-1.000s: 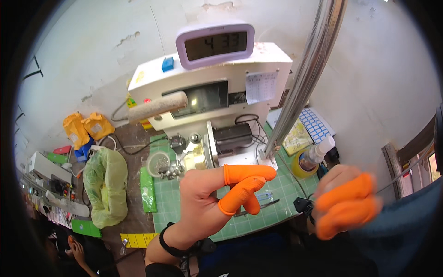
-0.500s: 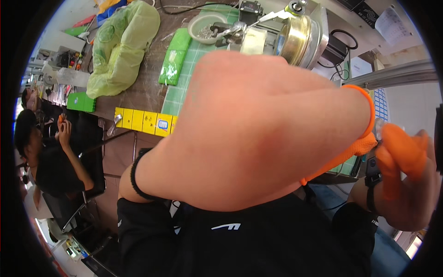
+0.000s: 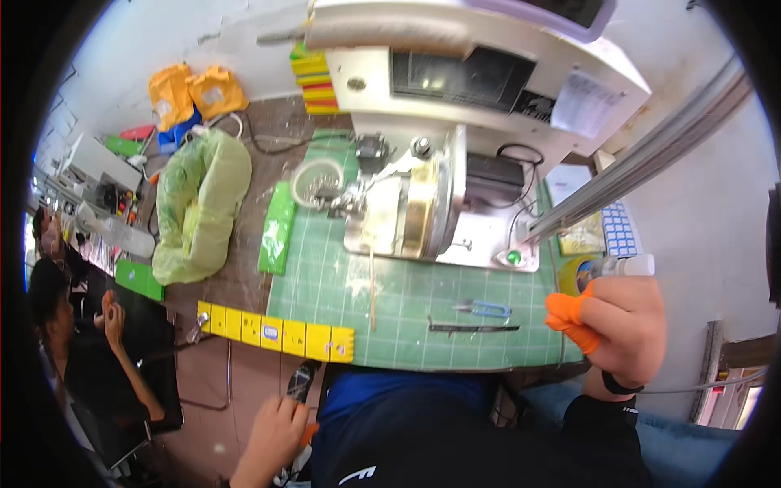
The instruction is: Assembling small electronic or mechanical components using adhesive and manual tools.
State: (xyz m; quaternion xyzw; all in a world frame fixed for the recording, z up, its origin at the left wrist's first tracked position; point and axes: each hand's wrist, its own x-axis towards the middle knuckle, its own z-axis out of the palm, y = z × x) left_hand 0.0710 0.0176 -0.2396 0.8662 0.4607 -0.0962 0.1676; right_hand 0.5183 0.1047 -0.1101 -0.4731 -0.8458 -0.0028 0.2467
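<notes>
My right hand is raised at the right edge of the green cutting mat, with orange finger covers on its fingertips. Its fingers are bent and pressed together; whatever they might hold is hidden. Low on the left, beside my lap and below the table edge, is my left hand. Its fingers curl downward, a bit of orange shows at one fingertip, and their inner side is hidden. On the mat nearest my right hand lie blue thread snips and black tweezers. A thin wooden stick lies farther left.
A white machine with a brass-coloured wheel stands behind the mat. Left of it are a bowl of small metal parts, a green box and a bag-lined container. Yellow blocks line the front edge. Another person sits left.
The view has tilted up toward the machine. The arm that crossed in front has swung away, and my left hand is now down beside my lap. My right hand is closer to the mat.
</notes>
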